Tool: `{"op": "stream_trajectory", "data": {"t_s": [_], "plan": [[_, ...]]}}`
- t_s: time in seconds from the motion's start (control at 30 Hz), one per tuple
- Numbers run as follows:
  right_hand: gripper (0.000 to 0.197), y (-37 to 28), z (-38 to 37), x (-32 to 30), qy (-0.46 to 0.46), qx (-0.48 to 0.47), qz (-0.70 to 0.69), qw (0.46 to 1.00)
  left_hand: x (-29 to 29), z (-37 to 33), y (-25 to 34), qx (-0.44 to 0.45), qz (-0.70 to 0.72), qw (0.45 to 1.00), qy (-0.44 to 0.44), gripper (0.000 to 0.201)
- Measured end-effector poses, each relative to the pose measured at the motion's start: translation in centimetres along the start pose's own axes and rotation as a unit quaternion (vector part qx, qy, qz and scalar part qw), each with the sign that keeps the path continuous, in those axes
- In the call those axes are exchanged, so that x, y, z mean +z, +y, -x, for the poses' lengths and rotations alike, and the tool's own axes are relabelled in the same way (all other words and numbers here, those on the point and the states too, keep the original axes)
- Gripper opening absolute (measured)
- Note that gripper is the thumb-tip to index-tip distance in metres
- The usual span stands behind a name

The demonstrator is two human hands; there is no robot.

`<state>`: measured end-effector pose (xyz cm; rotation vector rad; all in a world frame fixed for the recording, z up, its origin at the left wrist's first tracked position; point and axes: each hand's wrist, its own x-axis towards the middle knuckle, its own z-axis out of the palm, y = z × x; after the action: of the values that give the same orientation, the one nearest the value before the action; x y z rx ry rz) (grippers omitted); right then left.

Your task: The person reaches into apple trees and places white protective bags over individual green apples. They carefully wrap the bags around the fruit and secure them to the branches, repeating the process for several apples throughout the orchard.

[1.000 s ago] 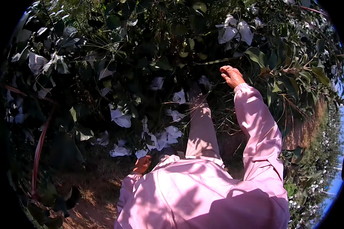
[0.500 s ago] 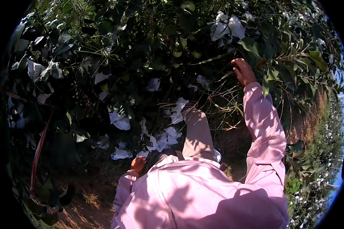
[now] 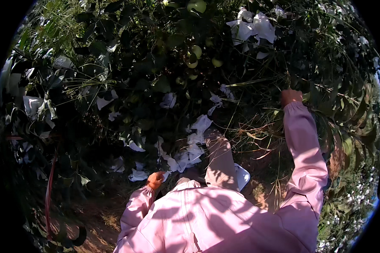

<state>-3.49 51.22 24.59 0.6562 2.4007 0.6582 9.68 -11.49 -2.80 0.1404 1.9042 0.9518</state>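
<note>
My right hand point(image 3: 291, 97) is a closed fist, back upward, among leaves and thin grass stalks at the right. One thin stem rises just above it; what the fingers grip is hidden. At the lower left, near my lap, my left hand point(image 3: 155, 180) has its fingers curled in. White crumpled paper point(image 3: 185, 159) lies close by it, and I cannot make out what is inside that hand. Dry grass stalks point(image 3: 257, 135) spread between my knee and my right hand. Round green fruits point(image 3: 193, 64) hang in the shade ahead, well away from both hands.
Dense leafy branches fill the far side. White paper pieces point(image 3: 254, 28) hang in them, others point(image 3: 33, 105) at the left. A reddish strap point(image 3: 50, 194) hangs at lower left. A white smooth-edged object point(image 3: 242, 177) shows beside my leg. Bare soil point(image 3: 259, 194) lies below.
My right hand has moved right and lower, and its fingers have closed. Leafy branches near it have swung to the right and downward. My left hand stays near my lap.
</note>
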Motion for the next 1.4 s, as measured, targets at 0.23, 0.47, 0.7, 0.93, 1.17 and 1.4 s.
{"op": "stream_trajectory", "data": {"t_s": [0.23,0.47,0.7,0.93,1.17,1.4], "plan": [[0.018,1.2,0.0,5.4,0.071,0.006,-0.035,0.997,-2.9,-3.1,4.9,0.055,0.058,0.996,-0.030,0.040],[0.018,2.1,-0.7,4.6,0.046,-0.007,-0.118,0.992,-0.9,-0.3,-1.8,0.029,0.019,0.998,0.049,0.029],[0.021,4.8,0.0,4.1,0.080,-0.036,-0.143,0.986,-0.6,2.1,0.6,-0.084,0.038,0.995,0.022,0.033],[0.022,7.7,0.5,3.9,0.083,-0.054,-0.198,0.975,-2.4,-3.4,9.1,-0.064,0.359,0.930,0.045,0.034],[0.014,8.6,0.5,9.2,0.171,-0.096,-0.204,0.959,-6.8,-12.8,18.9,0.030,-0.005,0.998,0.055,0.041],[0.017,5.6,1.0,12.3,0.253,-0.090,-0.074,0.960,-9.2,-28.3,20.3,0.141,-0.400,0.868,0.259,0.040]]}}
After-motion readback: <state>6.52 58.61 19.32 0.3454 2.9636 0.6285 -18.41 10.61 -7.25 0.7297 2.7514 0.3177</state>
